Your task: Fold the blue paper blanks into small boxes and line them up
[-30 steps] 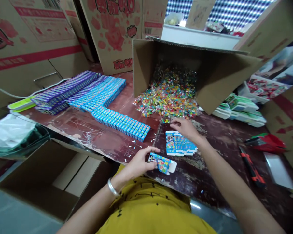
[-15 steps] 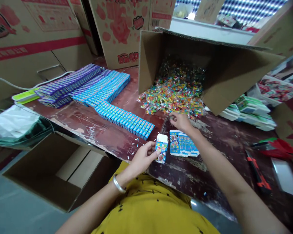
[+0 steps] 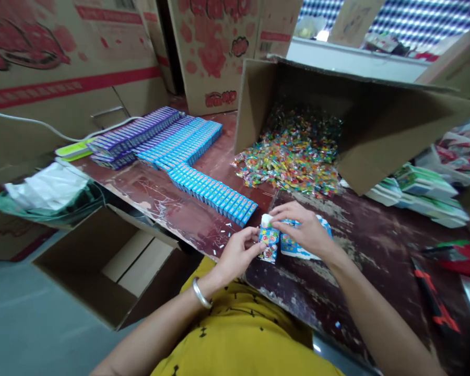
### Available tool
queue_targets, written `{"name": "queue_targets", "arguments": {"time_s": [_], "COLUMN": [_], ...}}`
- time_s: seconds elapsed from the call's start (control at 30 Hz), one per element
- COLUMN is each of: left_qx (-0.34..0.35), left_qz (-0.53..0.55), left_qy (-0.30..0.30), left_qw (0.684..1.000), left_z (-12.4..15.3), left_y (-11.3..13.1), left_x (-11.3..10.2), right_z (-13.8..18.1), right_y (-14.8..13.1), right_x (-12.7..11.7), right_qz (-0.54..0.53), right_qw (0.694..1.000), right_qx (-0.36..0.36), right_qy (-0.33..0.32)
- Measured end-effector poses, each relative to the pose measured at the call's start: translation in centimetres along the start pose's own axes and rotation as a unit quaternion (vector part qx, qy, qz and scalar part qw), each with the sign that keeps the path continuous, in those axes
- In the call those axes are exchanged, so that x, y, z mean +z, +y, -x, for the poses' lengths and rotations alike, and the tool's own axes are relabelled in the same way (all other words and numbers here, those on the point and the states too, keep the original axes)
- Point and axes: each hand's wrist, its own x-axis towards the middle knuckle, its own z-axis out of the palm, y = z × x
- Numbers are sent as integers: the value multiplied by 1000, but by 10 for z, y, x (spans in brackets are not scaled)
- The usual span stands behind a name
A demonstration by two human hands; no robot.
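Observation:
My left hand (image 3: 241,253) grips a small blue printed carton (image 3: 269,244), held upright near the table's front edge with its white top flap raised. My right hand (image 3: 297,224) is at the carton's open top, thumb and fingers pinched together. A small greenish bit, seemingly a wrapped candy (image 3: 270,225), shows at those fingertips; most of it is hidden. Partly under the right hand lies a fanned stack of flat blue cartons (image 3: 297,249). Beyond, a heap of colourful wrapped candies (image 3: 293,162) spills out of a cardboard box (image 3: 253,104) lying on its side.
Rows of filled-out blue cartons (image 3: 215,196) stand left of my hands, with purple cartons (image 3: 137,133) behind. An open cardboard box (image 3: 78,277) sits below the table edge at left. A red-and-black cutter (image 3: 431,292) and green-white packs (image 3: 426,196) lie at right.
My right hand has come back from the edge of the candy heap to the carton's open top. My left hand keeps its hold on the carton. The view has shifted slightly.

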Motion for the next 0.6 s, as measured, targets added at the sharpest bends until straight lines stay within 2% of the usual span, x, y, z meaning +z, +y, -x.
{"name": "queue_targets", "arguments": {"time_s": [0.1, 0.2, 0.27, 0.4, 0.5, 0.6], "left_qx": [10, 15, 27, 60, 51, 27], "left_qz": [14, 11, 19, 18, 30, 58], "left_qy": [12, 30, 50, 77, 55, 29], "left_qw": [1000, 999, 998, 995, 997, 998], "left_z": [2, 4, 5, 7, 7, 9], "left_y": [-1, 1, 3, 11, 13, 8], "left_x": [1, 2, 3, 4, 5, 6], "right_z": [2, 8, 15, 32, 41, 43], "right_y": [4, 6, 7, 6, 4, 2], "right_x": [1, 5, 11, 30, 44, 49], "right_qz": [0, -51, -130, -265, -259, -198], "right_qw": [999, 997, 988, 950, 948, 965], "right_qx": [-8, 29, 78, 154, 154, 129], "right_qy": [-32, -56, -36, 67, 98, 111]}}
